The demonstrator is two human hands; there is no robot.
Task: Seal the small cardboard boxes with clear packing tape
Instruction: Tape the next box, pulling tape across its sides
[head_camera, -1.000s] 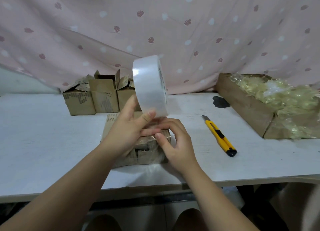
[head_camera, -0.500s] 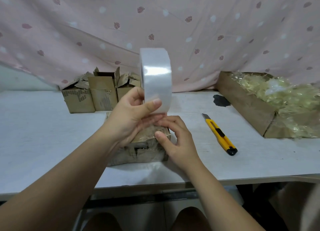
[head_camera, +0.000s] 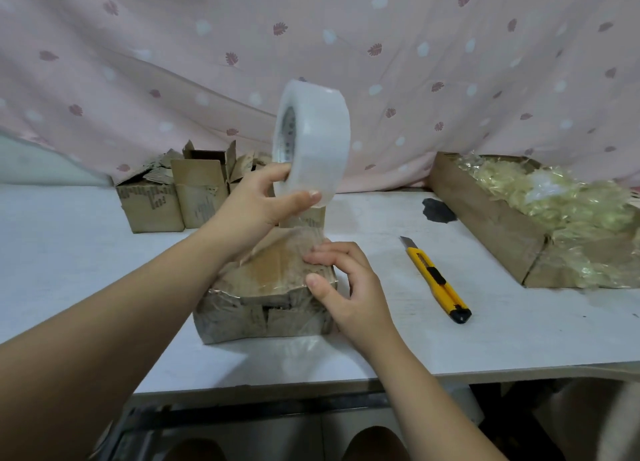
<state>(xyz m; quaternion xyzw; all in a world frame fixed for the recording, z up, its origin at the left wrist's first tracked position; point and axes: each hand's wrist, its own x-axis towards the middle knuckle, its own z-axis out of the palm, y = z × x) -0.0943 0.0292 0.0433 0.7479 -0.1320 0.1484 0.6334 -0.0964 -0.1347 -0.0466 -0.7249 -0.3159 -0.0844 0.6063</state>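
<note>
A small cardboard box (head_camera: 263, 308) sits on the white table near its front edge, its top and front wrapped in clear tape. My left hand (head_camera: 256, 207) grips a large roll of clear packing tape (head_camera: 311, 142) above the box's far side. A clear strip (head_camera: 301, 235) runs from the roll down to the box top. My right hand (head_camera: 343, 287) holds the box's right upper corner, fingers on the tape end and thumb on the front edge.
Several small open cardboard boxes (head_camera: 180, 197) stand at the back left. A yellow utility knife (head_camera: 436, 280) lies right of the box, blade out. A long cardboard tray (head_camera: 485, 225) of crumpled clear plastic lies at the right. A pink curtain hangs behind.
My left hand has lifted the tape roll higher and turned it, pulling a longer strip from the box. My right hand stays on the box corner.
</note>
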